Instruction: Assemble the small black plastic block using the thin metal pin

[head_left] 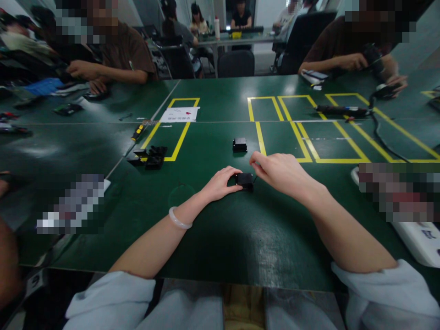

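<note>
A small black rectangular plastic block (pixel 244 179), seemingly light and stiff, edge-gripped by the left hand (pixel 222 183); right hand (pixel 280 172) fingertips pinched together alongside.

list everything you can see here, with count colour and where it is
table: one, dark green, fills the view
tape outlines: several, yellow, on the table's far half
paper sheet: one, white, inside the left outline
screwdriver: one, yellow and black, left of that outline
pile of parts: one, black, at that outline's near corner
loose part: one, black, just beyond the hands
corded tool: one, black, far right
power strip: one, white, right edge
co-workers: several, seated along the far side
held part: one, black, on the table between the hands
bracelet: one, pale, left wrist
left hand: one, grips the held part's left side
right hand: one, fingertips pinched just above the held part
</note>
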`<state>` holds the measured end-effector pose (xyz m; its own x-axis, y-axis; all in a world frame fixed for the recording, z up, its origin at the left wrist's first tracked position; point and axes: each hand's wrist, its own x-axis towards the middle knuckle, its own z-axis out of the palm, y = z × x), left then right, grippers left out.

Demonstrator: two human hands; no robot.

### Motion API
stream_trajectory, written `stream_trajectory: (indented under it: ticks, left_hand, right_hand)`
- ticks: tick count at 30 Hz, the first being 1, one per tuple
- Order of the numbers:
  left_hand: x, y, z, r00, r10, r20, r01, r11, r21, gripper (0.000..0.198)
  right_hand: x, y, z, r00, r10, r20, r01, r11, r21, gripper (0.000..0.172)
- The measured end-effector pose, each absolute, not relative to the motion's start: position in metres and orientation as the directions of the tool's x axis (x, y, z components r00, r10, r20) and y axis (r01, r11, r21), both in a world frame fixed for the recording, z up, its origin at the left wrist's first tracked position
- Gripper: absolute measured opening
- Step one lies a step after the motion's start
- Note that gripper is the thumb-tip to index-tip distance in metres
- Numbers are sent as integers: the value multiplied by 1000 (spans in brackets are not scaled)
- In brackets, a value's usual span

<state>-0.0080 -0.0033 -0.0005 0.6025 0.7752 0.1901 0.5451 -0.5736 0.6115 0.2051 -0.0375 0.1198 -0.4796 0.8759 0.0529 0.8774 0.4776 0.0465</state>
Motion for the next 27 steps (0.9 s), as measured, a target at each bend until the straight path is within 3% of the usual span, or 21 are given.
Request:
stream_trajectory:
  ticks: [4,12,19,27]
  left_hand:
    - [-8,-3,0,603,774,192,544,-575,610,41]
    - [-8,-3,0,602,775,192,547,-576,608,41]
    - [-8,-4,1,612,767,194,537,-582,610,39]
    - [-8,-4,1,613,768,186,540,-579,611,40]
  right_hand:
    - [207,-36,117,-490,866,99,871,492,3,30]
    - [208,-34,118,-477,876,69,879,475,47,35]
    - [209,-34,116,-494,864,95,865,499,-44,31]
    - [209,-33,117,-477,875,82,878,479,2,30]
